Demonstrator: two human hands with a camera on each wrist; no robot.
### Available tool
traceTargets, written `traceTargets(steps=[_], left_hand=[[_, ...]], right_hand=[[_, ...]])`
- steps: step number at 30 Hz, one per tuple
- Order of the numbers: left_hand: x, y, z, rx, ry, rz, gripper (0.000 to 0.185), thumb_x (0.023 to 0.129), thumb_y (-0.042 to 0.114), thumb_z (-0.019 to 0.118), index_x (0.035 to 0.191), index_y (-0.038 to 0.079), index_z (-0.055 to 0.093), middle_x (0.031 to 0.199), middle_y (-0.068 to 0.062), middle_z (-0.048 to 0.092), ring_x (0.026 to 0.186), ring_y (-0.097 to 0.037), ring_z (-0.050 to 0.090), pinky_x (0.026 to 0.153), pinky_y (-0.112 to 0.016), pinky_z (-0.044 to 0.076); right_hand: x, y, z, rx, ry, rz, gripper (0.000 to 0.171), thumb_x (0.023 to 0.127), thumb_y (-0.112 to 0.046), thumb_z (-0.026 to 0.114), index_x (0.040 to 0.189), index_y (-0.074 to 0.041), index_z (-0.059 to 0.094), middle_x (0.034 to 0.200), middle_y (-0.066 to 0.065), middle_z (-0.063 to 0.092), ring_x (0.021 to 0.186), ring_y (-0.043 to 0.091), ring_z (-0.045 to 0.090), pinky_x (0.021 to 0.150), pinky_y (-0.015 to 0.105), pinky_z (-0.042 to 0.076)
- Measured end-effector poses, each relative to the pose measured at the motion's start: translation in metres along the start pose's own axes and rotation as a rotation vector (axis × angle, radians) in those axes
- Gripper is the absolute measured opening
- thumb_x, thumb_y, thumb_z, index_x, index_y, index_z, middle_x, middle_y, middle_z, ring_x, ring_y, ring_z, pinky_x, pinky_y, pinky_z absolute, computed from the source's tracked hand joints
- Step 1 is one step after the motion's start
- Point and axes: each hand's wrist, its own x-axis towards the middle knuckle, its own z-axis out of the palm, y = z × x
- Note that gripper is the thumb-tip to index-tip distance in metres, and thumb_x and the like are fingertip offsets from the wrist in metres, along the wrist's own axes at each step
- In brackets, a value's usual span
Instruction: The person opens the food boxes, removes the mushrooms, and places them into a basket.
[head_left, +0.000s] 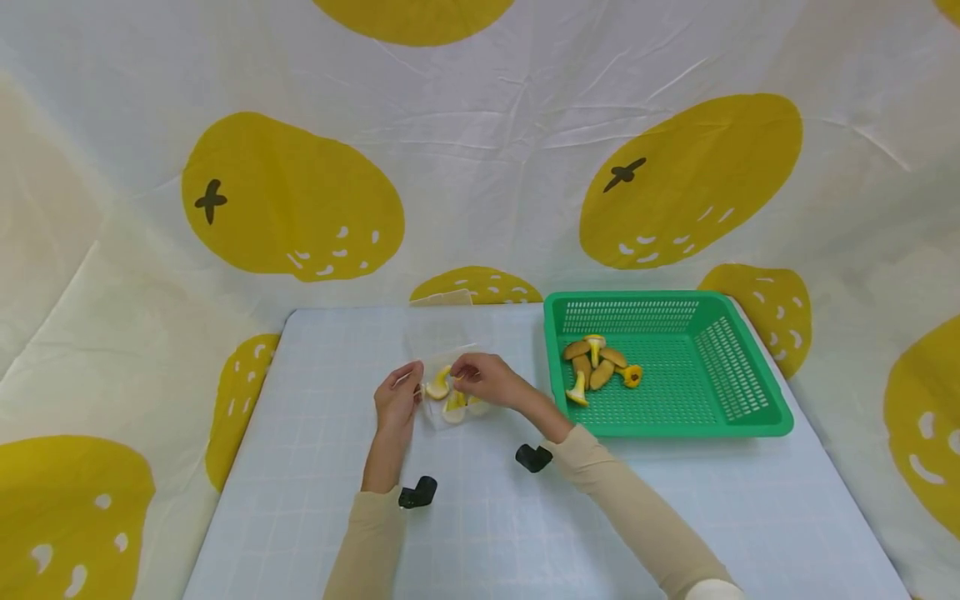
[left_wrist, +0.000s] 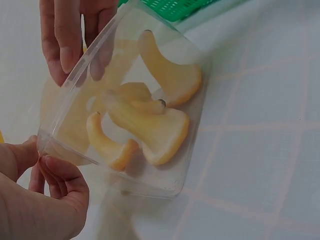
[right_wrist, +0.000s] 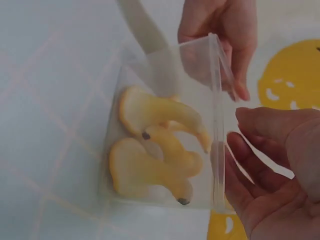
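A clear plastic box [left_wrist: 192, 165] stands on the table with several yellow, pale-ended mushrooms [right_wrist: 132, 172] inside; some have dark tips. My left hand [head_left: 399, 404] pinches the box's rim at one corner between thumb and fingers. Over the other side, my right hand [head_left: 487, 379] is bent at the rim, its fingertips beside the edge. In the right wrist view a gap shows between thumb and forefinger, with nothing seen in it. Behind the box, a clear sheet-like part [head_left: 438, 333] extends toward the back; whether it is the lid I cannot tell.
To the right stands a green basket [head_left: 675, 429] holding several brown and yellow mushrooms [head_left: 602, 375] at its left end. A pale checked cloth [head_left: 337, 350] covers the table. Behind rises a white curtain [head_left: 480, 192] printed with yellow fruit. Dark wrist cameras sit by both sleeves.
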Motion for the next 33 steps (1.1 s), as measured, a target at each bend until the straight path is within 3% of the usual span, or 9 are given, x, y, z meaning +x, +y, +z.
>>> traceTargets(steps=[5, 10, 17, 21, 28, 33], left_hand=[[0.000, 0.000, 0.001, -0.004, -0.010, 0.013, 0.036, 0.096, 0.024, 0.077, 0.124, 0.003, 0.067, 0.088, 0.004, 0.064, 0.074, -0.008, 0.053, 0.064, -0.017, 0.046], [0.000, -0.001, 0.001, -0.017, -0.015, 0.015, 0.035, 0.095, 0.022, 0.078, 0.122, 0.002, 0.068, 0.084, 0.005, 0.065, 0.073, -0.008, 0.053, 0.063, -0.018, 0.046], [0.000, -0.001, 0.001, -0.018, -0.018, 0.030, 0.036, 0.095, 0.022, 0.077, 0.122, 0.001, 0.067, 0.081, 0.005, 0.063, 0.072, -0.008, 0.053, 0.063, -0.017, 0.046], [0.000, -0.003, 0.001, -0.030, -0.022, 0.032, 0.036, 0.095, 0.021, 0.077, 0.122, 0.000, 0.067, 0.080, 0.006, 0.063, 0.072, -0.008, 0.054, 0.062, -0.017, 0.046], [0.000, -0.003, -0.001, -0.036, -0.009, 0.036, 0.033, 0.094, 0.023, 0.078, 0.118, 0.002, 0.069, 0.083, 0.006, 0.064, 0.072, -0.008, 0.053, 0.061, -0.017, 0.045], [0.000, -0.002, -0.001, -0.036, -0.007, 0.035, 0.033, 0.095, 0.022, 0.078, 0.119, 0.001, 0.068, 0.083, 0.006, 0.064, 0.070, -0.008, 0.054, 0.061, -0.017, 0.045]], right_hand=[[0.004, -0.001, 0.006, -0.053, -0.099, -0.009, 0.019, 0.096, 0.002, 0.069, 0.115, 0.008, 0.067, 0.111, 0.019, 0.069, 0.096, 0.024, 0.061, 0.089, 0.031, 0.055], [0.008, -0.003, 0.010, -0.098, -0.121, 0.012, 0.017, 0.093, 0.007, 0.071, 0.110, 0.008, 0.069, 0.108, 0.019, 0.070, 0.095, 0.026, 0.062, 0.091, 0.035, 0.054], [0.015, -0.006, 0.015, -0.185, -0.193, 0.054, 0.012, 0.092, 0.006, 0.073, 0.104, 0.006, 0.073, 0.104, 0.016, 0.071, 0.093, 0.027, 0.062, 0.086, 0.031, 0.052], [0.016, -0.005, 0.015, -0.203, -0.175, 0.061, 0.010, 0.092, 0.005, 0.073, 0.102, 0.004, 0.073, 0.102, 0.014, 0.071, 0.090, 0.023, 0.062, 0.083, 0.029, 0.052], [0.011, -0.006, 0.010, -0.119, -0.071, 0.021, 0.010, 0.098, -0.002, 0.067, 0.104, 0.003, 0.072, 0.098, 0.009, 0.070, 0.084, 0.016, 0.057, 0.076, 0.024, 0.051], [0.006, -0.006, 0.002, -0.105, -0.086, 0.017, 0.010, 0.099, -0.011, 0.069, 0.100, -0.001, 0.072, 0.089, 0.004, 0.068, 0.076, 0.012, 0.054, 0.070, 0.022, 0.048]])
